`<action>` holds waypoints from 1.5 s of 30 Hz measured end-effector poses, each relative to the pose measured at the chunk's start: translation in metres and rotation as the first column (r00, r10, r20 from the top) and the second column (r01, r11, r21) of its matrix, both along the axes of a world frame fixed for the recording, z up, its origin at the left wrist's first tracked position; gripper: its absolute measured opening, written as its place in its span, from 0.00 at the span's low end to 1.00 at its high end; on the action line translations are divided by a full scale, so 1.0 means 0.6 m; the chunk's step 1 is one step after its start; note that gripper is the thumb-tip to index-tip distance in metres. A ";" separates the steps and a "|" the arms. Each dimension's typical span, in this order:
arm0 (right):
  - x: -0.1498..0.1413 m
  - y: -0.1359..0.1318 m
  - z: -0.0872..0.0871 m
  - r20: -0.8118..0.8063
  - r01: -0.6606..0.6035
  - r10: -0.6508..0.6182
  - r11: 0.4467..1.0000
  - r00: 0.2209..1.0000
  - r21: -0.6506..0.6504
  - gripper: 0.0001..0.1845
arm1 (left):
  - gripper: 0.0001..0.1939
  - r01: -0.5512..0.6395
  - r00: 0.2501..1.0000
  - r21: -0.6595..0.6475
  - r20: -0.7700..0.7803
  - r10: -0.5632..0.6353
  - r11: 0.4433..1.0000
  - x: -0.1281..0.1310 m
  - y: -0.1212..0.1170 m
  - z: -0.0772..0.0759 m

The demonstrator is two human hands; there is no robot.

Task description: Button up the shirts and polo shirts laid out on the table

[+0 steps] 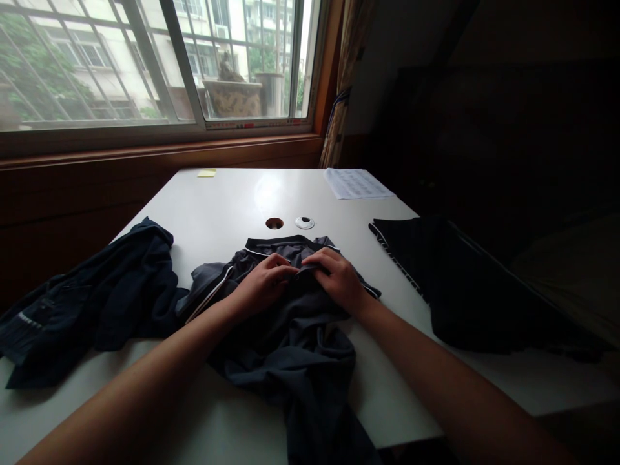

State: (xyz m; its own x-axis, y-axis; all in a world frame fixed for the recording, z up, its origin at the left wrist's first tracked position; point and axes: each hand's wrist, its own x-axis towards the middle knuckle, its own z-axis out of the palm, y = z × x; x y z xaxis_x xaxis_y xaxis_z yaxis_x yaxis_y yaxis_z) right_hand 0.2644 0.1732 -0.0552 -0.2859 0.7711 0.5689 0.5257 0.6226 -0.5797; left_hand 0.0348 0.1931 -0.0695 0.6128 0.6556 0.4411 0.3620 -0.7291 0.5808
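A crumpled dark grey garment with white piping (271,329) lies in front of me on the white table, a black band along its far edge. Whether it is a top or trousers is unclear. My left hand (266,278) pinches the cloth just below that band, fingers closed. Close beside it, my right hand (334,274) grips a small fold of the same garment between thumb and fingers. The hands are nearly touching at the fingertips. Part of the cloth hangs over the near table edge, and the layers under my hands are hidden.
At the left lies a dark navy garment (130,284); a black folded garment (445,284) is at the right. Farther back on the white table (232,200) are a cable hole (274,223), its round cover (305,223), a yellow sticky note (206,173) and printed sheets (358,184).
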 end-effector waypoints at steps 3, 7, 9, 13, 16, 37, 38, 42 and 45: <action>0.003 0.001 0.003 -0.027 0.024 -0.024 1.000 0.999 0.010 0.13 | 0.16 -0.016 1.000 0.040 0.005 0.016 0.999 0.002 0.003 -0.008; 0.007 0.001 0.006 -0.054 0.052 -0.051 0.998 0.997 0.024 0.12 | 0.09 -0.019 1.000 0.055 0.011 0.018 0.998 0.002 0.004 -0.008; 0.008 0.001 0.007 -0.057 0.052 -0.051 0.998 0.997 0.026 0.12 | 0.08 -0.023 1.000 0.055 0.017 0.022 0.998 0.002 0.003 -0.006; 0.008 0.000 0.007 -0.049 0.061 -0.060 0.998 0.997 0.024 0.12 | 0.08 -0.030 0.999 0.054 0.018 0.029 0.998 0.001 0.002 -0.004; 0.008 0.000 0.008 -0.045 0.070 -0.068 0.997 0.997 0.022 0.12 | 0.08 -0.036 0.999 0.051 0.009 0.036 0.998 0.002 0.001 -0.003; 0.011 -0.006 0.016 0.011 -0.011 0.011 1.000 1.000 0.010 0.14 | 0.14 -0.297 0.902 0.255 -0.243 0.358 0.920 -0.005 -0.003 0.002; 0.011 -0.006 0.016 0.014 -0.012 0.011 1.000 1.000 0.010 0.14 | 0.14 -0.297 0.903 0.251 -0.240 0.356 0.921 -0.006 -0.003 0.001; 0.011 -0.006 0.016 0.032 -0.014 0.014 1.000 0.999 0.014 0.13 | 0.13 -0.270 0.928 0.231 -0.198 0.317 0.935 -0.007 -0.002 0.000; 0.010 -0.007 0.016 0.039 -0.019 0.019 1.000 0.999 0.013 0.13 | 0.12 -0.255 0.940 0.226 -0.169 0.296 0.940 -0.007 -0.001 0.000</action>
State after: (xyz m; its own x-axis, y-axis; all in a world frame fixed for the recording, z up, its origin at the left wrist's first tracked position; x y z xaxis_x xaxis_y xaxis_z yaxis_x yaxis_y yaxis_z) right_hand 0.2706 0.1691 -0.0458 -0.3227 0.7577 0.5672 0.5359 0.6402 -0.5504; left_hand 0.0304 0.1928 -0.0696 0.5086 0.7229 0.4677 0.6577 -0.6767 0.3309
